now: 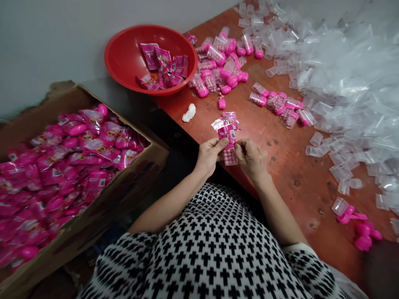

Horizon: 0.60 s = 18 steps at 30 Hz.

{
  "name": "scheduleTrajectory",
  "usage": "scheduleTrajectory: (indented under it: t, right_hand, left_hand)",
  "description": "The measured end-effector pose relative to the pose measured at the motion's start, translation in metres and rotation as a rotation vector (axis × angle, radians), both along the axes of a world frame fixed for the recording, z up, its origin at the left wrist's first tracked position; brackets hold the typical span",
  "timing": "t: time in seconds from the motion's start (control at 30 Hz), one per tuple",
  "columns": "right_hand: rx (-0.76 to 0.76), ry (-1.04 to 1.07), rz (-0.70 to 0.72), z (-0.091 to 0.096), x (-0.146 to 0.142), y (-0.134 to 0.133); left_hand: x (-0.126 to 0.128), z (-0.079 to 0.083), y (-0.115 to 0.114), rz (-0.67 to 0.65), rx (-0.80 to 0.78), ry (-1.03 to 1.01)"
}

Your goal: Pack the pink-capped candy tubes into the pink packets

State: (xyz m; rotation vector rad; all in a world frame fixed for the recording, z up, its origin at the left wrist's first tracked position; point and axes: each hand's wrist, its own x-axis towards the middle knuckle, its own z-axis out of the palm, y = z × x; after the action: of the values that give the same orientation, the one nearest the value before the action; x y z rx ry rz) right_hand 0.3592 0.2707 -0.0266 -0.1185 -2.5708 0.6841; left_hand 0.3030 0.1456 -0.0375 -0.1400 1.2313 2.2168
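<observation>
My left hand (209, 154) and my right hand (252, 158) are both closed on a small clear tube of pink candy balls (230, 157) partly inside a pink printed wrapper (227, 126). They hold it upright above the near edge of the brown table (289, 166). The left thumb presses on the wrapper's side. The right fingers pinch its other side.
A red bowl (124, 58) with pink wrappers stands at the back. Filled candy tubes (218, 62) lie beside it, and a big heap of empty clear tubes (343, 74) covers the right. A cardboard box (131, 187) of wrapped pink packs is at my left. Loose pink caps (361, 232) lie at the right.
</observation>
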Motion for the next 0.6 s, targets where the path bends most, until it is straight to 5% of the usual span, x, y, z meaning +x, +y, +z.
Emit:
scheduleTrajectory:
  t: [0.17, 0.33, 0.53, 0.6]
  right_hand:
    - [0.067, 0.029, 0.008, -0.006, -0.004, 0.000]
    - [-0.080, -0.028, 0.140, -0.014, 0.005, -0.008]
    - [-0.932, -0.092, -0.052, -0.021, 0.024, -0.028]
    - [-1.155, -0.186, -0.017, -0.018, 0.025, -0.033]
  left_hand:
    - [0.001, -0.002, 0.002, 0.051, 0.012, 0.008]
    - [-0.004, -0.005, 0.002, 0.138, -0.029, -0.009]
    - [-0.006, -0.001, 0.006, 0.216, 0.047, -0.009]
    - [-0.004, 0.000, 0.008, 0.261, 0.073, -0.001]
